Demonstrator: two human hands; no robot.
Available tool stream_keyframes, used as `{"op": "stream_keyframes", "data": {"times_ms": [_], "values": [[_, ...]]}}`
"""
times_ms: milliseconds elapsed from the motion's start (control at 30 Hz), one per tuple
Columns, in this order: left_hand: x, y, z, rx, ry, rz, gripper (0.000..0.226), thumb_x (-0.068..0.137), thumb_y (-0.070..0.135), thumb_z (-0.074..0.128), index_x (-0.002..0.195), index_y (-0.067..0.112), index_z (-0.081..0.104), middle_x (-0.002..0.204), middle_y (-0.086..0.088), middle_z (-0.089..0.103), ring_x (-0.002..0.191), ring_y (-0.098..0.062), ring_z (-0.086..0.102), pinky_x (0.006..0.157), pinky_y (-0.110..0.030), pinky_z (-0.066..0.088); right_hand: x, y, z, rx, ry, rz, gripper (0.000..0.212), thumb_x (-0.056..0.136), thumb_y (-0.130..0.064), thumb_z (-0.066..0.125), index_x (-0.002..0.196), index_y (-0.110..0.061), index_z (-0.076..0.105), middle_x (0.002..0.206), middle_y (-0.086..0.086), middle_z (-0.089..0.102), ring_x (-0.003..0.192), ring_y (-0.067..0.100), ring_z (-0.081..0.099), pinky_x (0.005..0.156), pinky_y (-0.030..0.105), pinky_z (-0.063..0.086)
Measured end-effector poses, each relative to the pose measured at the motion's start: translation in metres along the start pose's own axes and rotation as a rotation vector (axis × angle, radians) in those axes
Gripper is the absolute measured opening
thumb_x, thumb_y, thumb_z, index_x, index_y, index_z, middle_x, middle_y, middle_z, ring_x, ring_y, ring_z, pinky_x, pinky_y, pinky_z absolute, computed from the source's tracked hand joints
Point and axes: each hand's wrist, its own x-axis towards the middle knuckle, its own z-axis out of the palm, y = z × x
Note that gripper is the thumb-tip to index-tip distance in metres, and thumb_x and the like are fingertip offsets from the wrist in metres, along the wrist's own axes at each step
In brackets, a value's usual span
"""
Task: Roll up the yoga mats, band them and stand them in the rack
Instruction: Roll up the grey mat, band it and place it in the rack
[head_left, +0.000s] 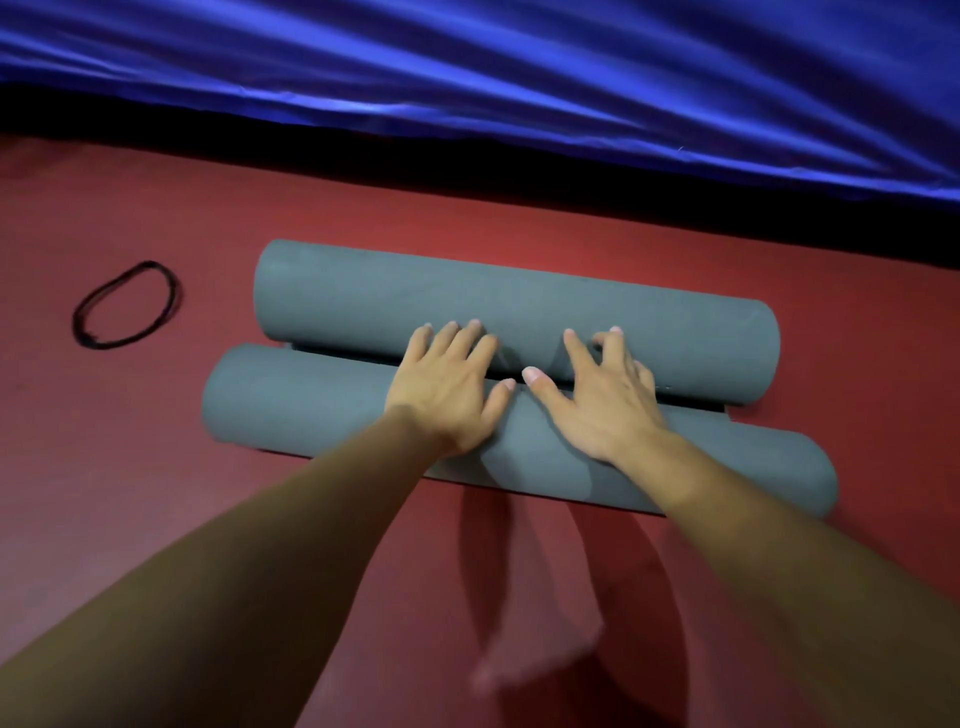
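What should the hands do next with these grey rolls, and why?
Probably pull the far grey roll tight against the near grey roll: the left hand and right hand span both, a gap shows between, and the black band lies unused.

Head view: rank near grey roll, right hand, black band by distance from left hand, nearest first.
1. Near grey roll: under the left hand, touching.
2. Right hand: just right of it.
3. Black band: on floor, far left.
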Motion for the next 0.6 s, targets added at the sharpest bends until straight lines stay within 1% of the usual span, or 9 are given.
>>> {"op": "stream_keyframes", "data": {"times_ms": [67, 100, 167, 233, 300, 367, 400, 467, 600], "values": [[0.007, -0.002, 0.001, -0.032, -0.062, -0.017, 0.069, 0.093, 0.058, 0.02, 0.148, 0.021, 0.038, 0.166, -0.006, 0.022, 0.152, -0.028, 0.021, 0.121, -0.048, 0.008, 0.005, 0.001, 0.0, -0.026, -0.002, -0.008, 0.083, 0.092, -0.078, 0.022, 0.16, -0.029, 0.019, 0.166, 0.007, 0.011, 0.155, 0.026, -0.004, 0.123, 0.048, 0.002], [0.011, -0.004, 0.001, -0.044, -0.073, -0.021, 0.068, 0.094, 0.057, 0.021, 0.151, 0.023, 0.034, 0.168, -0.005, 0.015, 0.154, -0.027, 0.014, 0.123, -0.048, 0.006, 0.005, 0.002, 0.001, -0.032, 0.027, -0.02, 0.083, 0.092, -0.079, 0.021, 0.159, -0.03, 0.021, 0.168, 0.006, 0.011, 0.155, 0.025, -0.004, 0.123, 0.048, 0.003], [0.022, -0.008, 0.0, -0.074, -0.091, -0.016, 0.063, 0.099, 0.054, 0.028, 0.155, 0.025, 0.028, 0.17, -0.004, 0.005, 0.156, -0.025, 0.005, 0.124, -0.048, 0.002, -0.001, 0.003, 0.007, -0.056, 0.106, -0.061, 0.085, 0.089, -0.08, 0.019, 0.156, -0.029, 0.031, 0.167, 0.006, 0.018, 0.154, 0.025, 0.007, 0.121, 0.047, 0.011], [0.032, -0.012, 0.002, -0.094, -0.113, -0.014, 0.059, 0.101, 0.052, 0.033, 0.153, 0.026, 0.032, 0.17, -0.003, -0.001, 0.156, -0.023, -0.001, 0.124, -0.048, -0.001, -0.007, 0.006, 0.015, -0.103, 0.192, -0.106, 0.085, 0.087, -0.079, 0.021, 0.15, -0.027, 0.044, 0.161, 0.007, 0.032, 0.148, 0.027, 0.023, 0.116, 0.048, 0.021], [0.04, -0.014, 0.003, -0.107, -0.099, -0.023, 0.056, 0.101, 0.052, 0.035, 0.15, 0.025, 0.038, 0.17, -0.004, 0.001, 0.156, -0.023, -0.001, 0.125, -0.047, 0.0, -0.004, 0.009, 0.02, -0.109, 0.268, -0.132, 0.079, 0.089, -0.075, 0.027, 0.142, -0.025, 0.055, 0.151, 0.007, 0.046, 0.138, 0.028, 0.038, 0.109, 0.049, 0.031], [0.046, -0.014, 0.003, -0.106, -0.055, -0.036, 0.058, 0.099, 0.053, 0.03, 0.147, 0.023, 0.043, 0.169, -0.004, 0.01, 0.156, -0.024, 0.007, 0.124, -0.046, 0.005, 0.006, 0.01, 0.022, -0.095, 0.299, -0.135, 0.074, 0.09, -0.073, 0.031, 0.137, -0.024, 0.06, 0.141, 0.006, 0.053, 0.13, 0.028, 0.044, 0.103, 0.049, 0.035], [0.047, -0.013, 0.001, -0.099, -0.027, -0.045, 0.063, 0.096, 0.055, 0.025, 0.146, 0.021, 0.045, 0.168, -0.004, 0.017, 0.155, -0.025, 0.013, 0.123, -0.046, 0.009, 0.012, 0.009, 0.023, -0.082, 0.325, -0.134, 0.072, 0.089, -0.072, 0.034, 0.135, -0.023, 0.062, 0.135, 0.007, 0.056, 0.126, 0.029, 0.047, 0.101, 0.049, 0.036], [0.047, -0.013, -0.003, -0.09, 0.005, -0.055, 0.076, 0.09, 0.062, 0.016, 0.145, 0.022, 0.047, 0.165, -0.006, 0.028, 0.152, -0.028, 0.023, 0.121, -0.044, 0.013, 0.024, 0.009, 0.023, -0.059, 0.383, -0.117, 0.069, 0.088, -0.071, 0.038, 0.13, -0.022, 0.064, 0.124, 0.007, 0.057, 0.118, 0.031, 0.049, 0.097, 0.048, 0.037], [0.032, -0.014, 0.0, -0.022, -0.051, 0.008, 0.087, 0.085, 0.077, 0.018, 0.15, 0.024, 0.044, 0.165, -0.011, 0.027, 0.151, -0.033, 0.025, 0.12, -0.046, 0.015, 0.043, 0.01, 0.021, -0.066, 0.41, -0.086, 0.059, 0.091, -0.066, 0.046, 0.124, -0.021, 0.065, 0.12, 0.008, 0.055, 0.115, 0.032, 0.047, 0.096, 0.048, 0.036]]}}
